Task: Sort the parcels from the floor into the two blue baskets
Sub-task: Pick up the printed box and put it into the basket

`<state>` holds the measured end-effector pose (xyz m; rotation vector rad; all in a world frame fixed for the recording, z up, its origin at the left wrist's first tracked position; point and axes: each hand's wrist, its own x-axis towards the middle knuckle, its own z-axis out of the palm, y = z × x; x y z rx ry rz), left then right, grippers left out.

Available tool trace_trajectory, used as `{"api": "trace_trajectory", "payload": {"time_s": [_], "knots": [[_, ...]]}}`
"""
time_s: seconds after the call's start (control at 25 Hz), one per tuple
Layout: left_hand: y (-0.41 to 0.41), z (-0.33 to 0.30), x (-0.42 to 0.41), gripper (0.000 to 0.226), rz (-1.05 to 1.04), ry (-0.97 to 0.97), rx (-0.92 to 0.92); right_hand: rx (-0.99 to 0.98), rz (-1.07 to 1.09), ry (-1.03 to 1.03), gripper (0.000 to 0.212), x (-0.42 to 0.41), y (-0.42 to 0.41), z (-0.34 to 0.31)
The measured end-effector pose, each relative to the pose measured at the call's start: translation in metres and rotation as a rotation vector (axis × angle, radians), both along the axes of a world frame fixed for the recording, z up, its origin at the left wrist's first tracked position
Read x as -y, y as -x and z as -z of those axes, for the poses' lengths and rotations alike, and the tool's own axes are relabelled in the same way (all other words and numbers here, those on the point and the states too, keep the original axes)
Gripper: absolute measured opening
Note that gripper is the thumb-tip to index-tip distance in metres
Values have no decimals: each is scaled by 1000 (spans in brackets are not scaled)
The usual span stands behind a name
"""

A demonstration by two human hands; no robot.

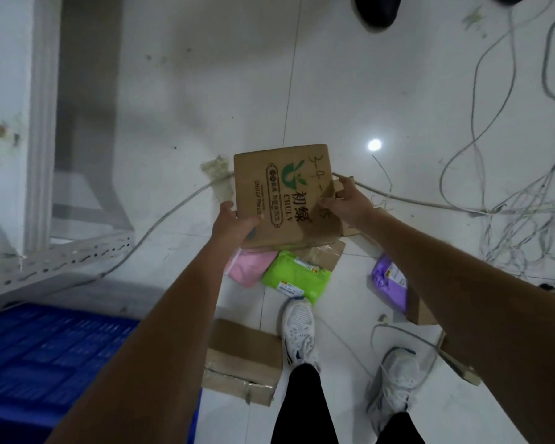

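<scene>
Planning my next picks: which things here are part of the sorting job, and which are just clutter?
Job: printed cardboard box held by left hand and right hand; pink parcel; green parcel; purple parcel; brown box; blue basket.
Clutter: cables; white rack.

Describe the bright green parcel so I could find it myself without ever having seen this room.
Start at the cardboard box that the left hand and right hand hold up. On the floor right under it lies the green parcel, beside a pink parcel. It is the only lime-green one, a soft bag with white labels.
</scene>
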<state>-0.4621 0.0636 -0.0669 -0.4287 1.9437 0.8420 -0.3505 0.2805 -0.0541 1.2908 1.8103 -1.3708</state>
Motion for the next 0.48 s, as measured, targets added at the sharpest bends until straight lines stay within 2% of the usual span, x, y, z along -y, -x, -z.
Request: {"api": "trace_trajectory", "payload": {"time_s": [0.04,0.16,0.28,0.36,0.48], "knots": [[-6,-1,4,86,-32,17,21,1,29,17,47,1,-3,-2],[-30,-10,13,88,-112,18,151,62,46,63,70,4,-22,-11],[-57,-24,14,66,-57,27,134,124,133,135,51,7,-50,-20],[-73,-39,10,60,-16,16,66,84,315,198,42,4,-66,-25],[-95,-55,4,48,-85,-96,-33,-38,489,243,28,-6,-68,-38]]}}
